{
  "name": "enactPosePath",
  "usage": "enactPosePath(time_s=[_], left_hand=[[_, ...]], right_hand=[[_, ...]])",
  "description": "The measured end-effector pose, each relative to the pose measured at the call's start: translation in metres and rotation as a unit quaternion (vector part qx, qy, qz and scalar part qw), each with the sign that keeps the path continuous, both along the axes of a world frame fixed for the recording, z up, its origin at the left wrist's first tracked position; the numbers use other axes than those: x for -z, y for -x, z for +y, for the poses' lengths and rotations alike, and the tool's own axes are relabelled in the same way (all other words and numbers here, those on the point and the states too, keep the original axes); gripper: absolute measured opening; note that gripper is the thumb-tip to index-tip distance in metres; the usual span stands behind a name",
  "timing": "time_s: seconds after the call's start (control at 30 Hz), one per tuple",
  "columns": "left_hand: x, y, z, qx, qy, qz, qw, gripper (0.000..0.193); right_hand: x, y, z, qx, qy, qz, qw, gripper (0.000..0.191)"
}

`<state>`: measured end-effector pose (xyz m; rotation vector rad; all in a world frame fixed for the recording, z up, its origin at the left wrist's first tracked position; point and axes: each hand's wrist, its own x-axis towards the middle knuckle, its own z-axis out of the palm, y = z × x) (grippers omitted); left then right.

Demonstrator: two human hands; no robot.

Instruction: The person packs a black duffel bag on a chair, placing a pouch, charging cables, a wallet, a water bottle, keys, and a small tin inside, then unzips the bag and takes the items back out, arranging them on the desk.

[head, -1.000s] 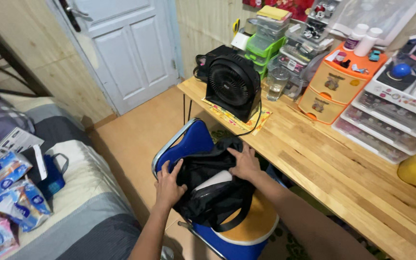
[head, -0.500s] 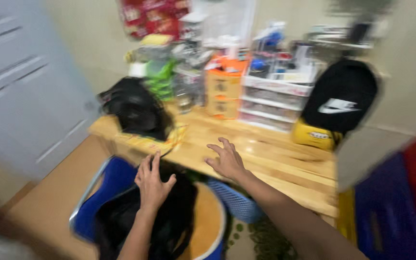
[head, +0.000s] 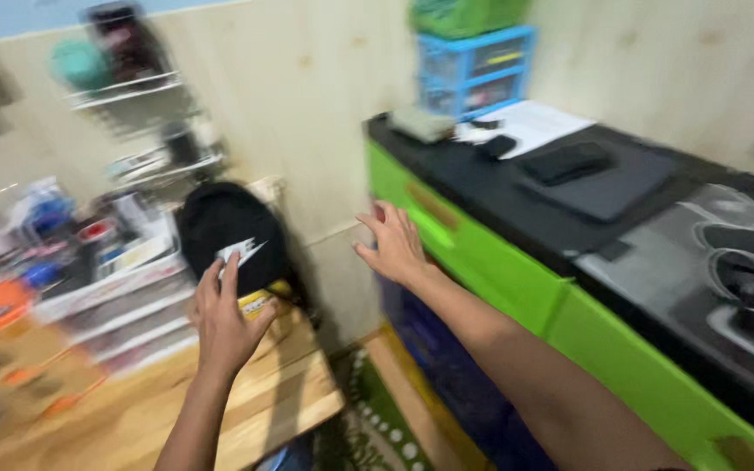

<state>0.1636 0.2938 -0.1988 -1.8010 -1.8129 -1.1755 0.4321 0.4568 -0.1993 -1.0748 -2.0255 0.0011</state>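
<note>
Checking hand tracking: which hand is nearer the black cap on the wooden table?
Left. The left hand is raised right in front of the black cap; the right hand is off to its right, toward the green cabinet.

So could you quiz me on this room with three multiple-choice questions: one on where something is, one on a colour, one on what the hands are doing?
1. Where is the black cap?
A. At the back of the wooden table, against the wall
B. On the black countertop
C. On the floor rug

2. What colour are the cabinet fronts under the black countertop?
A. Red
B. Bright green
C. White

3. What are the hands doing?
A. Both grip the cap
B. One holds a cup
C. Both are open and hold nothing

Answers:
1. A, the cap sits at the table's far edge by the wall.
2. B, the fronts show bright green.
3. C, the left hand and right hand have spread fingers and nothing in them.
</note>
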Motion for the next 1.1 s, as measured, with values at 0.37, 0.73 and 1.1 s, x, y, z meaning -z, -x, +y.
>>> enactPosePath(time_s=[0.37, 0.73, 1.1], left_hand=[[-0.049, -0.279, 0.158, 0.259, -0.025, 0.003, 0.966, 0.100], [-0.042, -0.424, 0.236, 0.415, 0.007, 0.020, 0.910, 0.101], [-0.047, -0.481, 0.336, 0.435, 0.064, 0.042, 0.897, 0.102]], right_hand=[[-0.033, -0.285, 0.016, 0.250, -0.062, -0.027, 0.966, 0.064], [-0.001, -0.387, 0.022, 0.382, 0.022, -0.020, 0.924, 0.072], [0.001, -0.397, 0.061, 0.414, 0.116, -0.011, 0.903, 0.074]])
